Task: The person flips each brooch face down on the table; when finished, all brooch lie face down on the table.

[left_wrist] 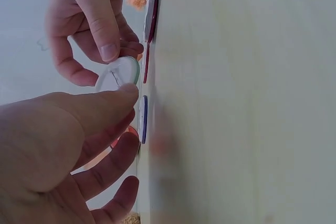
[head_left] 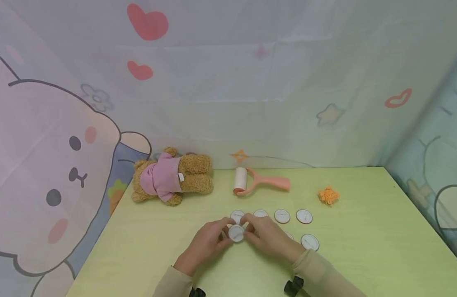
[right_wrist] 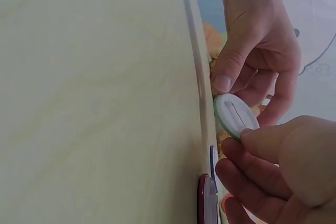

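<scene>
In the head view, a round pin-back button badge [head_left: 236,234] is held just above the table between both hands. Its white back, with the pin across it, faces up; a green rim shows in the right wrist view. My left hand [head_left: 208,241] pinches its left edge, thumb on the white back [left_wrist: 119,72]. From the right, my right hand [head_left: 267,237] pinches the opposite edge, its thumb [right_wrist: 254,136] also on the back. Several more badges lie pin side up beyond and right of the hands, among them one badge [head_left: 304,216] and a nearer badge [head_left: 309,242]. The right hand partly hides another badge [head_left: 289,235].
A teddy bear [head_left: 165,177] in a pink top lies at the back left of the table [head_left: 362,247]. Beside it rests a lint roller [head_left: 265,181] with a pink handle. An orange fuzzy clump [head_left: 328,195] sits further right. A printed cloth [head_left: 228,82] hangs behind.
</scene>
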`<control>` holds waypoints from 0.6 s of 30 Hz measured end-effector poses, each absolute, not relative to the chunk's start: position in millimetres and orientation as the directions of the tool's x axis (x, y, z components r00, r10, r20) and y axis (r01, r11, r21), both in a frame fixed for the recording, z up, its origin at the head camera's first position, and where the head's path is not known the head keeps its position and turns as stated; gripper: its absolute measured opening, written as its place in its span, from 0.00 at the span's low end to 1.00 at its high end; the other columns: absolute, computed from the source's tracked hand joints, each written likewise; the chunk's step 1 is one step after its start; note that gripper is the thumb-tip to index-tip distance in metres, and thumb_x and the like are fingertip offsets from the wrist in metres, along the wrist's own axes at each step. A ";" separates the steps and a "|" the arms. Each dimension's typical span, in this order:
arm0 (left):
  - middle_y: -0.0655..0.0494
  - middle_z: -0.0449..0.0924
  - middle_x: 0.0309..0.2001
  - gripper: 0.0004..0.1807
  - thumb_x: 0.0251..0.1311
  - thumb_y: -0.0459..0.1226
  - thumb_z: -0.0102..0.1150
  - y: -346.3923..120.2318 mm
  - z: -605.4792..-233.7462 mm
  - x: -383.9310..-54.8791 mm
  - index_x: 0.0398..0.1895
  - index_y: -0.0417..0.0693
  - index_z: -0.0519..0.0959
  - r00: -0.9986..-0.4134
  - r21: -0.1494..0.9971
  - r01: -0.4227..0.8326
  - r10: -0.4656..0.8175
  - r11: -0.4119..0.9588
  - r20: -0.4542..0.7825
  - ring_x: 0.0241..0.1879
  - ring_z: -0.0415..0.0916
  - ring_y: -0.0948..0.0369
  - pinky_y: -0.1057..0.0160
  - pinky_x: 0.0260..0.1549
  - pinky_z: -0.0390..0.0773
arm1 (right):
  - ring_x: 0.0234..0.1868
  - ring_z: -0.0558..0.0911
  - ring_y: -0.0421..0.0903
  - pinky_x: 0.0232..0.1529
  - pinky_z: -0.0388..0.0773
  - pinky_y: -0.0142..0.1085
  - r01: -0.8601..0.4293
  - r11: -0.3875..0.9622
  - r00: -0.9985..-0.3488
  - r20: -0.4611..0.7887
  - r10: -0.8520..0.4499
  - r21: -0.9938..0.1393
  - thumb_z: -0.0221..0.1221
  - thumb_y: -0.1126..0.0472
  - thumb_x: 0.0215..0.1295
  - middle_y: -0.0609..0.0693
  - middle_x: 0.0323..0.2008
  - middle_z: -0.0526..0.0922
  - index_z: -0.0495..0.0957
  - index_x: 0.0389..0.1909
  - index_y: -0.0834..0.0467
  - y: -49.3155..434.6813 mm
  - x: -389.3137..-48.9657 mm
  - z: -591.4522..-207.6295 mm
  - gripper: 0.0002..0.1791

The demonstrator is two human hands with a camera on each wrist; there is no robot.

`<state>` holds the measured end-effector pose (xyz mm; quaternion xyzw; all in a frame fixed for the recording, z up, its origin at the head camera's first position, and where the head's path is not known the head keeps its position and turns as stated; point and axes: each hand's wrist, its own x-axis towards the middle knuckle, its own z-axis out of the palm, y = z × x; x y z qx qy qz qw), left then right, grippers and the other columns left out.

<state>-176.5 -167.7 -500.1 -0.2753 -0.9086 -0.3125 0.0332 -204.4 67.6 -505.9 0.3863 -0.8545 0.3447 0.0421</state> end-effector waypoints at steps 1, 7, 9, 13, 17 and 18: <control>0.53 0.88 0.35 0.23 0.60 0.28 0.73 -167.8 -499.8 -176.4 0.58 0.46 0.79 -0.848 0.557 0.515 0.481 0.651 0.222 0.31 0.82 0.65 0.64 0.36 0.81 | 0.34 0.85 0.35 0.39 0.82 0.35 -0.688 0.459 -0.697 0.334 -0.635 -0.562 0.67 0.69 0.66 0.45 0.30 0.89 0.77 0.50 0.54 67.7 -204.5 -506.5 0.15; 0.54 0.88 0.39 0.24 0.60 0.30 0.74 -168.5 -499.8 -175.9 0.60 0.43 0.82 -0.857 0.571 0.492 0.482 0.657 0.183 0.35 0.83 0.64 0.63 0.39 0.82 | 0.33 0.84 0.36 0.39 0.81 0.32 -0.652 0.450 -0.708 0.279 -0.649 -0.610 0.71 0.68 0.61 0.46 0.31 0.88 0.79 0.50 0.55 68.0 -203.7 -507.1 0.18; 0.54 0.88 0.39 0.23 0.59 0.32 0.75 -168.8 -500.1 -175.6 0.58 0.43 0.83 -0.859 0.555 0.491 0.480 0.671 0.180 0.36 0.83 0.64 0.62 0.40 0.82 | 0.34 0.84 0.37 0.39 0.81 0.32 -0.644 0.465 -0.715 0.263 -0.648 -0.608 0.72 0.68 0.60 0.46 0.32 0.88 0.81 0.50 0.55 67.1 -202.7 -506.6 0.18; 0.57 0.87 0.37 0.22 0.57 0.35 0.77 -168.6 -500.1 -174.8 0.55 0.45 0.85 -0.865 0.518 0.483 0.475 0.706 0.160 0.36 0.82 0.65 0.62 0.40 0.81 | 0.35 0.82 0.38 0.40 0.80 0.33 -0.649 0.512 -0.723 0.249 -0.644 -0.562 0.73 0.65 0.61 0.44 0.34 0.86 0.84 0.50 0.55 64.6 -201.5 -506.2 0.17; 0.57 0.84 0.36 0.18 0.55 0.36 0.78 -168.4 -499.6 -173.7 0.49 0.45 0.86 -0.863 0.482 0.493 0.476 0.724 0.167 0.36 0.80 0.64 0.61 0.38 0.80 | 0.37 0.80 0.39 0.43 0.79 0.36 -0.696 0.534 -0.697 0.274 -0.662 -0.480 0.75 0.61 0.61 0.44 0.37 0.85 0.85 0.49 0.54 62.8 -201.3 -506.3 0.16; 0.57 0.84 0.37 0.17 0.55 0.36 0.78 -168.4 -499.3 -173.3 0.47 0.44 0.86 -0.862 0.477 0.497 0.478 0.725 0.171 0.36 0.80 0.63 0.61 0.38 0.80 | 0.37 0.80 0.39 0.43 0.79 0.36 -0.711 0.535 -0.686 0.283 -0.670 -0.457 0.75 0.60 0.61 0.44 0.37 0.85 0.85 0.48 0.54 62.4 -201.3 -506.1 0.15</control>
